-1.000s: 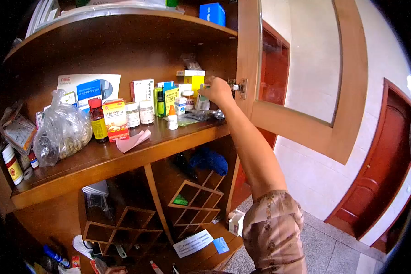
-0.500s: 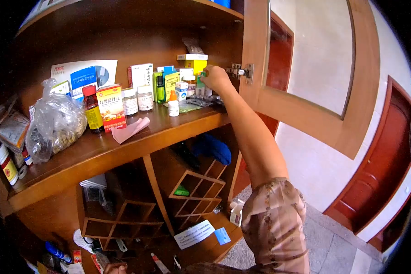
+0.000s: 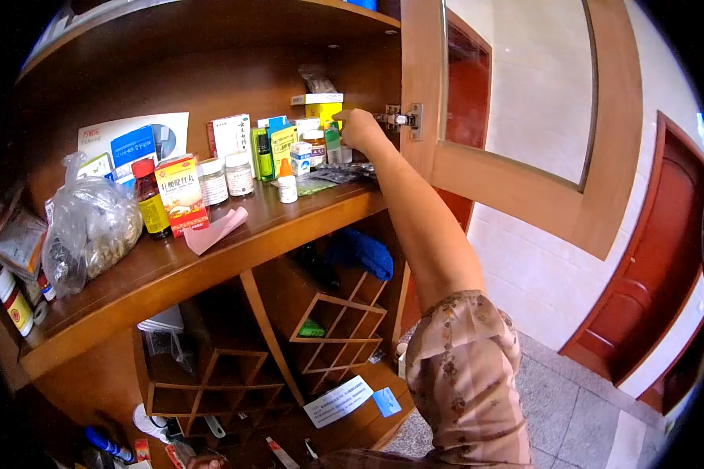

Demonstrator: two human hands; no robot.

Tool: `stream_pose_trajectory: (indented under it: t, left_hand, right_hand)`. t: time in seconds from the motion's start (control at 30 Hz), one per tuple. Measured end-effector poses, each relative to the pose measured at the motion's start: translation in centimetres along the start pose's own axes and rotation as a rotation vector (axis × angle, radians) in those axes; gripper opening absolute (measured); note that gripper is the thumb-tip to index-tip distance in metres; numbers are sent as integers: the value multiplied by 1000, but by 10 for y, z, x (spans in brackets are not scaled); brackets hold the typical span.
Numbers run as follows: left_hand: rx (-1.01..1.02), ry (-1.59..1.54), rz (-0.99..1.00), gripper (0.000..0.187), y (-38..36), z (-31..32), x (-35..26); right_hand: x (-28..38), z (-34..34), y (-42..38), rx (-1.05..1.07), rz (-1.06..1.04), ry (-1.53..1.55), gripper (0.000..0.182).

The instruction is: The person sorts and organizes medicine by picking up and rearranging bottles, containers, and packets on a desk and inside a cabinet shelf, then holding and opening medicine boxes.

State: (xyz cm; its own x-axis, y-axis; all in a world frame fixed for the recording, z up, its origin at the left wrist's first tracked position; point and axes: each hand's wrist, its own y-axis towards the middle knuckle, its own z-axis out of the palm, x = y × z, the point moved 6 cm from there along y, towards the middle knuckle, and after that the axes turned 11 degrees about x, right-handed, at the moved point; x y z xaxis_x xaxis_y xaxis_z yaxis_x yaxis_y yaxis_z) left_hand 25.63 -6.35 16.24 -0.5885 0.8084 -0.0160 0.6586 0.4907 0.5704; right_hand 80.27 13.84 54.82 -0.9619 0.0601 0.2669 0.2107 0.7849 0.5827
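Note:
My right hand (image 3: 357,129) reaches to the right end of the cabinet shelf, its fingers bent beside a green-and-white bottle (image 3: 333,145) and in front of a yellow box (image 3: 326,112). Whatever lies between the fingers is hidden. Near it stand a brown jar (image 3: 314,147), a small white-and-blue box (image 3: 299,158) and an orange-capped dropper bottle (image 3: 287,184). A dark plastic packet (image 3: 350,171) lies below the hand. Only a small part of my left hand (image 3: 206,463) shows at the bottom edge, its fingers mostly out of frame.
On the shelf (image 3: 133,301) stand a clear bag (image 3: 94,227), a red-capped bottle (image 3: 150,199), an orange-and-white box (image 3: 181,195) and white jars (image 3: 239,175). An open cabinet door (image 3: 516,176) stands at right. Lattice racks (image 3: 340,320) and papers (image 3: 339,402) are below.
The view has shifted slightly, moving the shelf items left in the frame. My right hand stays by the green-and-white bottle, a little farther right of it.

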Motion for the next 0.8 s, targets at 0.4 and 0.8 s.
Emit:
stream_pose_trajectory:
  t: [0.4,0.8]
  left_hand:
    - [-53,335,207,22,-35,28,16]
    - [41,97,48,23,-22,12,12]
  right_hand:
    - [5,9,-3,116,168,-9,59]
    - [19,11,8,209,132,-132,47]
